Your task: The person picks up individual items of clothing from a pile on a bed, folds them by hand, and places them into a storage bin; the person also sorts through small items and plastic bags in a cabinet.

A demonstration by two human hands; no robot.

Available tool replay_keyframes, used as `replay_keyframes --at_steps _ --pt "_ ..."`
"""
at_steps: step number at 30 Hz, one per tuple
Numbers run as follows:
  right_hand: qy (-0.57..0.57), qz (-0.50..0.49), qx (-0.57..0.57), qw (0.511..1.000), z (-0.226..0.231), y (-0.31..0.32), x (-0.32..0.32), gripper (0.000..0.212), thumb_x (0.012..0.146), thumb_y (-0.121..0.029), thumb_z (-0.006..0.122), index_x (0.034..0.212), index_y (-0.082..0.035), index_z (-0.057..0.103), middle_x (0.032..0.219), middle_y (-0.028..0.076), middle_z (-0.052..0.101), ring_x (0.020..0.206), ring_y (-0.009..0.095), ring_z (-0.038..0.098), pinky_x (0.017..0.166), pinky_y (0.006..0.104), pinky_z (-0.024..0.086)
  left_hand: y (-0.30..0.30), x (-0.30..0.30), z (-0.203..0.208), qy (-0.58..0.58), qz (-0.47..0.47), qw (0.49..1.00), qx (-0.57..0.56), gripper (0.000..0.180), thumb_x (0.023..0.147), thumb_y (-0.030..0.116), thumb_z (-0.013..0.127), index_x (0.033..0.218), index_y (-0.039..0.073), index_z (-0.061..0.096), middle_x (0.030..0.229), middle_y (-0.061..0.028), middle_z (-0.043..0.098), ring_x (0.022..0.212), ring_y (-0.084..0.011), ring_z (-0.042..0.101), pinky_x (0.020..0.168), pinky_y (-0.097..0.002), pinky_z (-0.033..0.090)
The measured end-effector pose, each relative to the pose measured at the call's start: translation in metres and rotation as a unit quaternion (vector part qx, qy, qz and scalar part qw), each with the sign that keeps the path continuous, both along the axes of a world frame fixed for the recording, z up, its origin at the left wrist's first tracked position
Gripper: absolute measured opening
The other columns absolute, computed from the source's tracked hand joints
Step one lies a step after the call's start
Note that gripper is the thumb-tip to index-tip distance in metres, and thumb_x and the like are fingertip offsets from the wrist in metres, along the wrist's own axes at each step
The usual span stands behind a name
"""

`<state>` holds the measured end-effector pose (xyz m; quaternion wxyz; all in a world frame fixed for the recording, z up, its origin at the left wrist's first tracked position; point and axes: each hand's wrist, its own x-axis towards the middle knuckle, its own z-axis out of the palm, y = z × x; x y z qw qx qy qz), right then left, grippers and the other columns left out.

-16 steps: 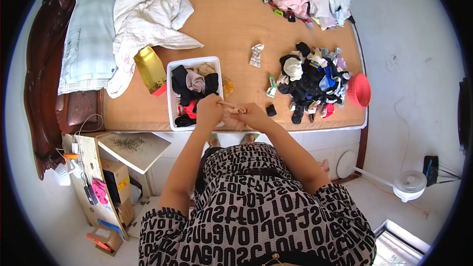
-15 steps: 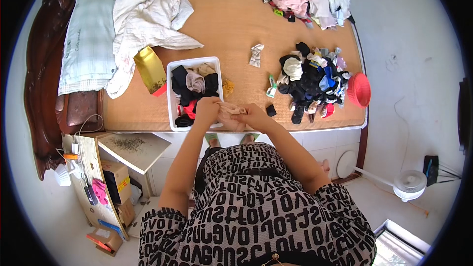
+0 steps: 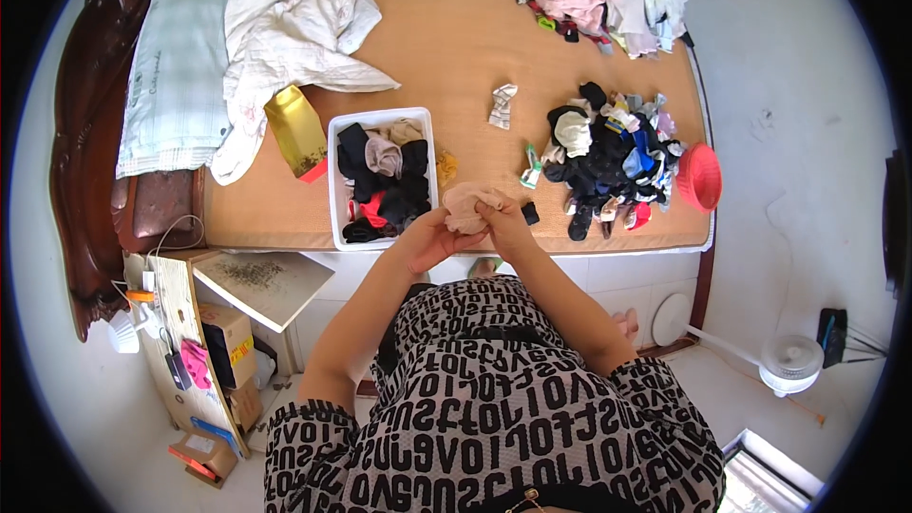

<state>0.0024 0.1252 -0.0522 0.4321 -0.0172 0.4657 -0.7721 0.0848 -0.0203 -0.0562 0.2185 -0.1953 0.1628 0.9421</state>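
A soft pale pink sock (image 3: 467, 207), bunched up, is held in front of me at the bed's near edge. My left hand (image 3: 430, 241) supports it from below, palm turned up and fingers curled against it. My right hand (image 3: 508, 226) pinches its right side between thumb and fingers. Just left of my hands, a white plastic bin (image 3: 332, 185) on the bed holds folded black, beige, mauve and red socks or small garments. A small black folded piece (image 3: 530, 213) lies right of my right hand.
On the bed's mat (image 3: 427, 47) a heap of mixed socks (image 3: 608, 166) lies beside a red basket (image 3: 699, 177). Striped sock (image 3: 503, 105), green-and-white sock (image 3: 530, 167) and gold box (image 3: 295, 131) lie nearby. Clothes (image 3: 589, 0) pile at the back. A fan (image 3: 790, 361) stands right.
The stretched sock is now bunched up. My left hand has moved down and right from the bin's edge and turned palm up beneath it; my right hand has shifted slightly right.
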Motion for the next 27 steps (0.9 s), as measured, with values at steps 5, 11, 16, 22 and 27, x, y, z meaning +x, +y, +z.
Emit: replay_keyframes --at_steps 5,11,16,22,27 --pt "-0.046 -0.007 -0.068 0.997 -0.005 -0.003 -0.003 0.030 0.090 -0.017 0.056 0.115 -0.001 0.053 0.105 0.008 0.061 0.094 0.018 0.061 0.083 0.0300 0.050 0.016 0.006 -0.023 0.058 0.106 0.992 -0.038 0.046 0.084 0.008 0.057 0.128 0.005 0.043 0.122 -0.0092 0.052 0.109 -0.0218 0.055 0.093 -0.0355 0.044" --pt "-0.158 -0.020 -0.150 0.976 -0.022 0.000 -0.004 0.039 0.085 -0.025 0.062 0.116 -0.006 0.050 0.110 0.007 0.057 0.101 0.021 0.057 0.090 0.0352 0.046 0.031 0.007 -0.034 0.071 0.199 0.974 -0.078 0.042 0.078 -0.003 0.060 0.117 0.009 0.047 0.118 -0.0068 0.055 0.106 -0.0149 0.055 0.092 -0.0298 0.044" --pt "-0.245 0.007 -0.101 0.964 -0.040 0.011 -0.010 0.052 0.084 -0.038 0.062 0.123 -0.008 0.046 0.112 0.006 0.056 0.106 0.020 0.054 0.092 0.0341 0.044 0.037 0.000 -0.024 0.016 0.186 0.960 -0.207 0.034 0.075 -0.009 0.060 0.099 0.009 0.044 0.099 -0.0033 0.060 0.094 -0.0132 0.058 0.085 -0.0255 0.045" --pt "-0.300 -0.045 -0.020 0.953 -0.066 0.009 -0.013 0.043 0.086 -0.034 0.061 0.119 -0.010 0.049 0.108 0.002 0.057 0.100 0.014 0.054 0.088 0.0310 0.045 0.023 -0.010 -0.037 -0.011 0.023 0.678 -0.735 0.033 0.071 -0.010 0.053 0.099 0.004 0.045 0.090 -0.0075 0.059 0.084 -0.0194 0.058 0.077 -0.0265 0.045" --pt "-0.291 -0.057 0.008 0.955 -0.072 0.003 -0.027 0.036 0.086 -0.029 0.061 0.116 -0.011 0.052 0.102 0.001 0.059 0.094 0.013 0.056 0.080 0.0289 0.047 0.030 -0.027 -0.025 0.021 0.059 0.631 -0.773 0.044 0.070 0.000 0.057 0.111 0.005 0.046 0.101 -0.0185 0.052 0.094 -0.0355 0.053 0.080 -0.0374 0.045"
